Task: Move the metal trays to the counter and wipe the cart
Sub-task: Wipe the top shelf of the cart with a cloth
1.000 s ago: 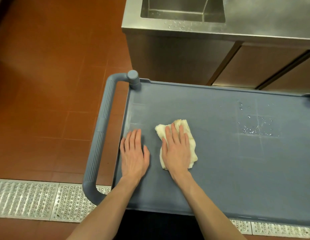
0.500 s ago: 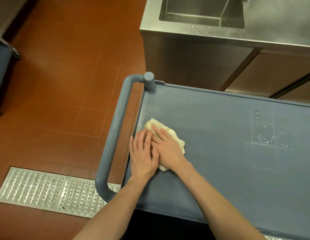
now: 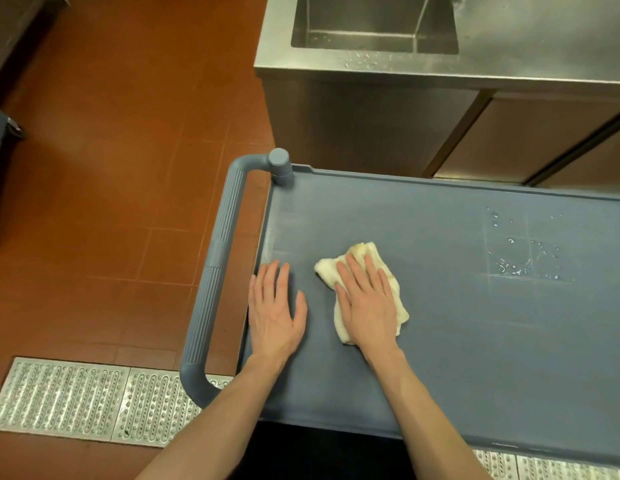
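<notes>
Right hand (image 3: 365,299) has slid the cloth (image 3: 362,289) rightward, away from the left hand (image 3: 275,306); half a second back the two hands were touching, now a strip of bare cart top lies between them. Right hand lies flat on the cream cloth, fingers straight and together, pressing it onto the blue-grey cart (image 3: 440,358). Left hand flat on the cart top near its left edge, fingers straight, thumb spread, holding nothing. Ribbed cart handle (image 3: 215,271) just left of it. Water droplets (image 3: 523,261) sit on the cart's right part, well apart from the cloth. Steel sink (image 3: 370,26) and counter (image 3: 544,36) on the far side. Metal floor grate (image 3: 86,400) at near left on red tile.
</notes>
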The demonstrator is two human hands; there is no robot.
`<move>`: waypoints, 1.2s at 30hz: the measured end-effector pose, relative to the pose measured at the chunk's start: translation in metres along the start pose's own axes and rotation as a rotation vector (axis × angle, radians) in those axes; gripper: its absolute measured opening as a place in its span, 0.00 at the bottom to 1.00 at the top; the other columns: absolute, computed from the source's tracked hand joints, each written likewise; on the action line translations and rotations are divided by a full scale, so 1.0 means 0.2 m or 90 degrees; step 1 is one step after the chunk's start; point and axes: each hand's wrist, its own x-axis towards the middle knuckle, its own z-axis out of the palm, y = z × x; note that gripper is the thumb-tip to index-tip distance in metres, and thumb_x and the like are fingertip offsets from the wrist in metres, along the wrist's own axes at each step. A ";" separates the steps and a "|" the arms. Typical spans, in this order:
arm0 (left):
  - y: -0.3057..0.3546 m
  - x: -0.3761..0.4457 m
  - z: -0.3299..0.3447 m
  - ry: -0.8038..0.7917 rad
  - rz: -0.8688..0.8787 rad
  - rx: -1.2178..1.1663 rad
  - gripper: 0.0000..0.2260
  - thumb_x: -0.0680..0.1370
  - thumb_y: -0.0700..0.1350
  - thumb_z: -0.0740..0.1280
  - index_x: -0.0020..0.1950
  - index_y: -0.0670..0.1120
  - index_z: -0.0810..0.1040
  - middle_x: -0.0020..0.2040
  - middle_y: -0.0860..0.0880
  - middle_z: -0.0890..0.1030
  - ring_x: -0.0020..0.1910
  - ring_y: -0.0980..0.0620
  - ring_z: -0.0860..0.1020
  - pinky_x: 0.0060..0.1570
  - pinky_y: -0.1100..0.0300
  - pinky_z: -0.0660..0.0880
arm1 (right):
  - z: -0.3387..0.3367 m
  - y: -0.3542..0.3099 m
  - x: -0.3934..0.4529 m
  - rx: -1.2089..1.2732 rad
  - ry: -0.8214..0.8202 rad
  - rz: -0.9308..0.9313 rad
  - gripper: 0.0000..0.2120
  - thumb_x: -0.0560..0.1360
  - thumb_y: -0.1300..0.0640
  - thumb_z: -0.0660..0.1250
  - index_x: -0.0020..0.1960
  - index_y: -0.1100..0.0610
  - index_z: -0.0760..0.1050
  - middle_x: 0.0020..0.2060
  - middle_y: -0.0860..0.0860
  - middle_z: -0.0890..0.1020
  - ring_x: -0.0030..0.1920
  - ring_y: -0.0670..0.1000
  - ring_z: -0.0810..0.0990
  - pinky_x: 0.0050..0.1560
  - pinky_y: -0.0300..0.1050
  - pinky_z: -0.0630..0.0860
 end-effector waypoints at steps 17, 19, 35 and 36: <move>0.32 0.09 0.16 0.002 0.111 0.025 0.20 0.81 0.46 0.66 0.71 0.39 0.77 0.70 0.40 0.78 0.73 0.37 0.73 0.75 0.40 0.67 | -0.18 0.65 -0.09 -0.026 0.032 0.156 0.23 0.84 0.52 0.53 0.74 0.55 0.75 0.75 0.52 0.74 0.80 0.59 0.62 0.76 0.55 0.59; 0.44 0.11 0.22 -0.021 0.138 0.005 0.20 0.82 0.46 0.66 0.71 0.39 0.77 0.70 0.41 0.78 0.73 0.37 0.73 0.75 0.40 0.67 | -0.22 0.73 -0.10 -0.036 0.036 0.166 0.22 0.83 0.52 0.54 0.74 0.55 0.75 0.75 0.52 0.75 0.80 0.59 0.63 0.76 0.55 0.59; 1.18 0.08 0.59 -0.108 0.228 -0.041 0.19 0.82 0.49 0.64 0.70 0.42 0.78 0.72 0.43 0.76 0.73 0.41 0.72 0.73 0.43 0.69 | -0.40 1.26 -0.22 -0.091 0.037 0.224 0.22 0.84 0.51 0.53 0.74 0.54 0.74 0.76 0.51 0.74 0.79 0.60 0.66 0.76 0.55 0.60; 1.21 0.08 0.61 -0.112 0.232 -0.041 0.19 0.82 0.49 0.64 0.70 0.42 0.78 0.72 0.43 0.76 0.73 0.41 0.72 0.73 0.43 0.69 | -0.41 1.30 -0.23 -0.092 0.040 0.228 0.22 0.84 0.51 0.53 0.74 0.54 0.74 0.76 0.51 0.74 0.79 0.60 0.67 0.76 0.55 0.60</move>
